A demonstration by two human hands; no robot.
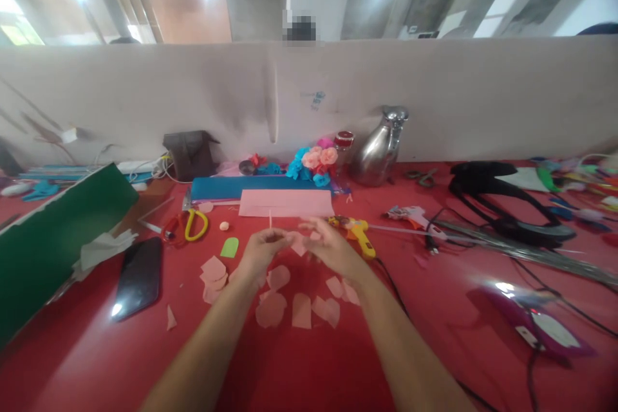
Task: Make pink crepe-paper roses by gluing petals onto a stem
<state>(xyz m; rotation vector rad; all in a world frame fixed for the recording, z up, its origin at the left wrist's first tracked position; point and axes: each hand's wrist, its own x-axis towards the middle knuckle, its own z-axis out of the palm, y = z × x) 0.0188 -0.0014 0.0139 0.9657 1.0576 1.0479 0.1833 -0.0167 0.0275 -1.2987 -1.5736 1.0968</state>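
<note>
My left hand [263,250] is closed, thumb against fingers, with a thin pale stick [270,217] poking up out of it. Facing it, my right hand [333,251] pinches a pink paper petal [298,245] that lies between the two hands. Below them, several cut pink paper petals [271,309] are spread on the red table, some overlapping. One straight-sided petal with a rounded top [302,311] lies apart from the others. More petals [213,273] are piled left of my left wrist, near a green paper piece [230,247].
Yellow-handled scissors [196,225] and a dark phone [139,277] lie left. A yellow glue gun [361,238] with a cord is close to my right hand. Behind stand pink folded paper [284,203], paper flowers [318,159] and a metal jug [381,148].
</note>
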